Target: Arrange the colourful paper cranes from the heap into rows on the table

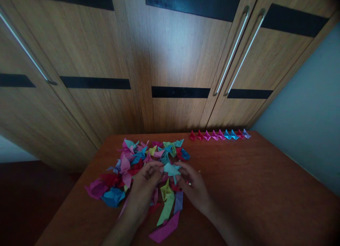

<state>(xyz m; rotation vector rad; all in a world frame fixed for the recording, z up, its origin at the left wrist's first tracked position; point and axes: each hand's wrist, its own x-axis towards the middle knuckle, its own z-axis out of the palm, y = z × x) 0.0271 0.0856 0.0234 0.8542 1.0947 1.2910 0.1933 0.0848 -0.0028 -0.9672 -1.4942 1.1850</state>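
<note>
left hand point(147, 178) and right hand point(191, 184) both pinch a teal paper point(171, 169) at frame centre, above the paper pile point(138, 161) on the counter point(252, 189).

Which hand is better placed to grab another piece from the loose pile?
Probably left. Left hand sits against the loose pile; right hand is on the far side, both pinching the teal piece.

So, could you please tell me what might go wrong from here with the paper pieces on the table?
1. Both hands, left hand and right hand, pinch one teal folded paper piece; a hard pull could tear or crease it.
2. The loose pile of folded paper pieces lies under the forearms, so pieces could get crushed or swept off the wooden table.
3. A wide sweep might disturb the row of folded pieces at the far edge.
</note>
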